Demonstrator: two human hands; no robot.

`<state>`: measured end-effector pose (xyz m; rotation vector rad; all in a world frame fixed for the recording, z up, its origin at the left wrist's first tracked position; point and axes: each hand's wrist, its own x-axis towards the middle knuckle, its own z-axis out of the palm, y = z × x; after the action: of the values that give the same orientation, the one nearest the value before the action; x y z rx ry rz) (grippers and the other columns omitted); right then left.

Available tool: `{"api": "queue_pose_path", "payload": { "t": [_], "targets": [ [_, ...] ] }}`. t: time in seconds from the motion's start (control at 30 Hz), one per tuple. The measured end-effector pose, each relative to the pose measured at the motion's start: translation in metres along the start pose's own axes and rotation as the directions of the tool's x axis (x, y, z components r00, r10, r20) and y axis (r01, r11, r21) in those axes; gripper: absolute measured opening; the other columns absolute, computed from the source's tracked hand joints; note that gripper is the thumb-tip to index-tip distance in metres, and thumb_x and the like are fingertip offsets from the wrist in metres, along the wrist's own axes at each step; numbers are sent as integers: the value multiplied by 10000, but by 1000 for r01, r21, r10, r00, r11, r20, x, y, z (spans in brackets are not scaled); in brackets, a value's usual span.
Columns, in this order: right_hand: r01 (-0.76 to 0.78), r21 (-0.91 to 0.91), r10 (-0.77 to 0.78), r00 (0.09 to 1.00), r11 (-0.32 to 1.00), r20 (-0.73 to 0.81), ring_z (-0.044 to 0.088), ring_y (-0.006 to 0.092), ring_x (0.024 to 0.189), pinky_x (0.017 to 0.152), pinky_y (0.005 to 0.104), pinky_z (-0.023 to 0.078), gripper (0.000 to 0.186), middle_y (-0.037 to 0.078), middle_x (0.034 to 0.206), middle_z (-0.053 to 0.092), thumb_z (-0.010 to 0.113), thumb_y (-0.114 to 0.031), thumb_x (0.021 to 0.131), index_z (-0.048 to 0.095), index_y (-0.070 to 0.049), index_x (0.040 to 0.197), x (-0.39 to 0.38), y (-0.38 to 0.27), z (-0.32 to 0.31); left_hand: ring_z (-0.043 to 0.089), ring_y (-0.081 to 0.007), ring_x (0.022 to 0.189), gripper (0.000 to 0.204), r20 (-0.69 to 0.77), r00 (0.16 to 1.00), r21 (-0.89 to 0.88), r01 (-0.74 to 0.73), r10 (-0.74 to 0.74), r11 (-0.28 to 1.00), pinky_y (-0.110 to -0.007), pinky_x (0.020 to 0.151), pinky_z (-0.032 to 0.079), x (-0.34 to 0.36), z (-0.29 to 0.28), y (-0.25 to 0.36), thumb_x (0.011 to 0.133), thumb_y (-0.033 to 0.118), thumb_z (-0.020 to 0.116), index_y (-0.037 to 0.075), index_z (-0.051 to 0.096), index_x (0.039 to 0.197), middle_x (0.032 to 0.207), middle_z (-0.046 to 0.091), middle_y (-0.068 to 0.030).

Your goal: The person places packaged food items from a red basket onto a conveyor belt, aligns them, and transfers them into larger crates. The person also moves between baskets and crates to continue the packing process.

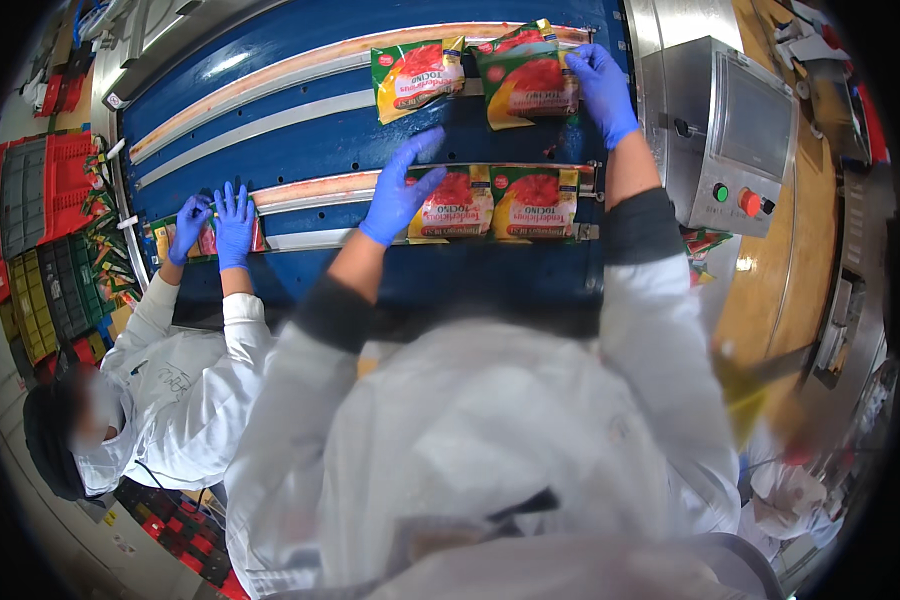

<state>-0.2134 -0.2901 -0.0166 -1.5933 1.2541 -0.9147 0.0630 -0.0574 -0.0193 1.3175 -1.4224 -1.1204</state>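
My right hand (600, 90), in a blue glove, pinches the right edge of a red-and-green pouch (525, 90) on the far rail of the blue conveyor surface (300, 100). Part of another pouch shows behind it. A similar pouch (418, 72) lies just to its left. My left hand (400, 190), also gloved, is at the nearer rail with fingers apart, its thumb over the left edge of a flat pouch (450, 205); whether it touches cannot be told. Another flat pouch (533, 205) lies to the right of that one.
A co-worker in a white coat (185, 400) works at left, both gloved hands (215, 220) on pouches at the near rail. Stacked crates (45, 195) stand farther left. A steel control box (725, 130) with green and red buttons stands at right, beside a tan floor (780, 280).
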Motion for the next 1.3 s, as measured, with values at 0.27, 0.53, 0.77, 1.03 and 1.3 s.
{"api": "queue_pose_path", "payload": {
  "t": [0.27,0.53,0.77,1.03,1.3],
  "targets": [
    [351,207,-394,888,913,235,515,146,794,718,299,442,104,50,813,494,603,-19,871,503,-43,887,-135,-130,68,555,-153,1065,512,-251,950,-477,45,-185,878,-264,863,478,1,10,42,801,3,704,38,486,1263,1170,574,-86],
    [-338,508,19,846,792,532,461,74,800,728,224,428,226,-3,883,447,618,-25,865,457,-86,1011,-193,-83,151,572,-95,808,255,-436,847,-231,222,-305,947,-259,745,474,-100,-63,-24,921,198,624,-17,627,1056,886,647,-25],
    [253,-354,-113,921,900,372,629,274,806,672,395,501,254,107,902,621,577,-133,869,483,-107,1103,-171,-73,220,599,-325,809,291,-647,763,571,497,-15,653,-358,718,489,-89,-91,-40,850,308,669,58,669,999,888,625,-164],
    [378,-564,-151,901,734,407,636,311,844,681,449,501,204,101,885,647,542,-138,863,529,-102,1064,-150,-79,220,407,-416,1194,616,-552,800,777,390,237,494,-522,1026,287,-66,-62,3,842,312,639,112,419,1382,1276,466,-220],
    [-118,-306,288,747,945,599,664,312,784,699,398,512,324,140,847,674,626,-363,827,642,-62,947,-155,-80,225,118,-551,1353,745,-549,833,771,471,70,429,-613,1096,102,-72,-45,-33,917,429,465,0,208,1469,1492,177,-295]
  ]
}}
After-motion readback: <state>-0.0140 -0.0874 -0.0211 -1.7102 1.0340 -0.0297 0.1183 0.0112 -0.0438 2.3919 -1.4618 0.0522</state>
